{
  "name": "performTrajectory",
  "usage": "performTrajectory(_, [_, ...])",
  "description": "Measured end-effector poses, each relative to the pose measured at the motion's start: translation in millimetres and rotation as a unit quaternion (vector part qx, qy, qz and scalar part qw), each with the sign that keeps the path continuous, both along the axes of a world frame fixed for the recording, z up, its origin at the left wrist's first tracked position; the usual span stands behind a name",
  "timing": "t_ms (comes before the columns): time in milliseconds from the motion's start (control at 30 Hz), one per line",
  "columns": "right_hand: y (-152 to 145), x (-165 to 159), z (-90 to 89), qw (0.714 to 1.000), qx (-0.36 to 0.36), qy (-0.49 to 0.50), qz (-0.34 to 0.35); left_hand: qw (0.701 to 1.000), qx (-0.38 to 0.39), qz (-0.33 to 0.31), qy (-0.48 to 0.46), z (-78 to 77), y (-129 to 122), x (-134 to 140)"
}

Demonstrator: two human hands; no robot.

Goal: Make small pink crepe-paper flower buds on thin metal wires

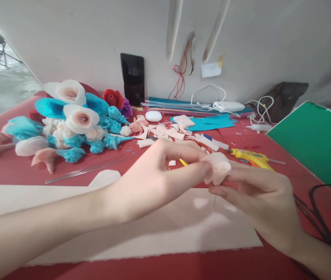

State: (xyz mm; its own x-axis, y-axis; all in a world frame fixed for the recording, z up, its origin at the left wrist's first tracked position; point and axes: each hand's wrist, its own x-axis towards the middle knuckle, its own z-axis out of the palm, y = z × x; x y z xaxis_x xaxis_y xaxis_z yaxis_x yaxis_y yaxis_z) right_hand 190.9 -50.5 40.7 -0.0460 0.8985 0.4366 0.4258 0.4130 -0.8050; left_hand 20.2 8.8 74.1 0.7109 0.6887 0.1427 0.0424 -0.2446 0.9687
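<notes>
Between both hands I hold a small pale pink paper flower (pixel 219 169) with a thin wire stem hanging beneath it. My left hand (pixel 165 175) is closed, pinching the petals from the left between thumb and fingers. From the right, my right hand (pixel 259 198) is closed around the flower's base near the stem. Below the hands lies a long sheet of pale paper (pixel 154 233) with a few small cut petals on or near it. A larger pale petal (pixel 105 177) rests at its upper edge, left of my hands.
Finished blue, white and pink paper flowers (pixel 82 120) are heaped at the left. Thin wires (pixel 86 169) lie before them. Paper scraps (pixel 171 132), a yellow glue gun (pixel 251 157) and a green board (pixel 311 144) are beyond and right. A black phone (pixel 133 77) leans on the wall.
</notes>
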Motion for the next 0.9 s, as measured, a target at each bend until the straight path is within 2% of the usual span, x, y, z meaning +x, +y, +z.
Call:
performTrajectory(167, [3.8, -2.8, 1.6, 0.998, -0.042, 0.032, 0.030, 1.000, -0.008, -0.010, 0.018, 1.7, 1.5, -2.0])
performTrajectory(467, [5.2, -0.9, 0.5, 0.991, -0.106, 0.074, 0.021, 1.000, 0.003, -0.014, 0.009, 1.8, 1.4, 1.4])
performTrajectory(800, [3.2, -0.7, -3.5, 0.991, -0.129, 0.040, -0.002, 0.999, 0.005, -0.004, 0.043, -4.2, 4.8, 3.7])
performTrajectory(900, [5.7, -0.6, -3.3, 0.993, -0.118, -0.002, -0.012, 0.999, 0.008, 0.023, 0.037, -4.8, 9.8, 2.4])
